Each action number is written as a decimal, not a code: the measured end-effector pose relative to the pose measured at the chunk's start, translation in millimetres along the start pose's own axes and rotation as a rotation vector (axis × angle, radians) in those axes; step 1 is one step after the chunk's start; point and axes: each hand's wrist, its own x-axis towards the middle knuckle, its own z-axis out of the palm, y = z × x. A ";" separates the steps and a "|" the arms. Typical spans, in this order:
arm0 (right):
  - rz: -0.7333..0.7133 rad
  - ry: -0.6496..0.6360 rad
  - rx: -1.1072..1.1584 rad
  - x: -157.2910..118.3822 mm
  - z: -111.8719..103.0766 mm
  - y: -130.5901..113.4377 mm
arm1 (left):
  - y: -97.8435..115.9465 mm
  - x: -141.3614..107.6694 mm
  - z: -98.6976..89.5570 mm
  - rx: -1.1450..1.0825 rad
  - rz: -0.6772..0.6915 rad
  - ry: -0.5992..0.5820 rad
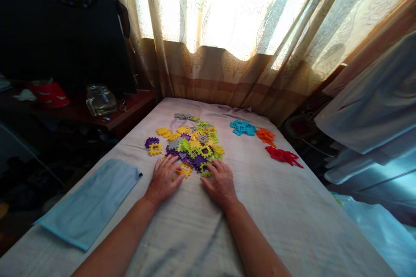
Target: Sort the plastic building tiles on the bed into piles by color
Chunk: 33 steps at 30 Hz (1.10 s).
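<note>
A mixed pile of yellow, purple, green and grey toothed plastic pieces lies on the cloth-covered table. At its near left edge rests my left hand, open with fingers spread, by a yellow piece. My right hand is open at the near right edge, its fingertips at a green piece. Off to the right are separate groups of blue pieces, orange pieces and red pieces. A grey row of pieces sits behind the pile.
A folded light-blue cloth lies at the table's left. Beyond it, a dark red desk holds a glass jug, a red container and a black screen. Curtains hang behind; clothes hang at right.
</note>
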 end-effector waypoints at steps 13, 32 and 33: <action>-0.118 0.033 0.039 0.1 -3.7 7.2 | -13.9 -0.2 7.7 -0.081 -0.001 0.086; 0.384 0.203 -0.298 -9.3 -21.7 95.8 | -19.3 3.9 5.7 -0.216 -0.062 0.137; 0.367 0.208 -0.292 -7.7 -21.8 91.6 | -19.4 3.9 5.5 -0.218 -0.062 0.133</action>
